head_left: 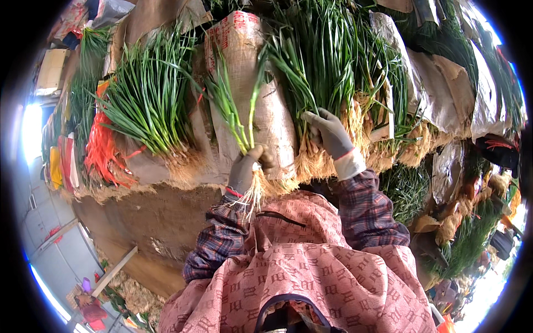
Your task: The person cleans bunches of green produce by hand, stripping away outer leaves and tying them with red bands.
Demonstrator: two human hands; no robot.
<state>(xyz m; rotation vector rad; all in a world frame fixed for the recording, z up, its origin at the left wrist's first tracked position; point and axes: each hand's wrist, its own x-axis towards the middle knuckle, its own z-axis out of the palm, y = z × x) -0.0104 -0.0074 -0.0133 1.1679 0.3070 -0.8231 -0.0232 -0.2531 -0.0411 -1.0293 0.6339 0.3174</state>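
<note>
My left hand (248,167), in a grey glove, is closed around a few green garlic stalks (236,125). Their leaves point away from me, and their pale roots (255,194) hang below my fist toward the sleeve. To the right, my right hand (330,133), also gloved in grey, pinches at the near left edge of a large heap of green garlic (322,61). How many stalks its fingers hold cannot be made out. Between the hands lies a pale woven sack (272,119) with red print. Left of it rests another bunch of green garlic (152,94), roots toward me.
Red plastic ties (105,147) hang at the left beside that bunch. The work surface has a brown front panel (144,238). More green garlic (466,238) and a brown sheet (449,83) are at the right. A pink patterned apron (300,266) covers my front.
</note>
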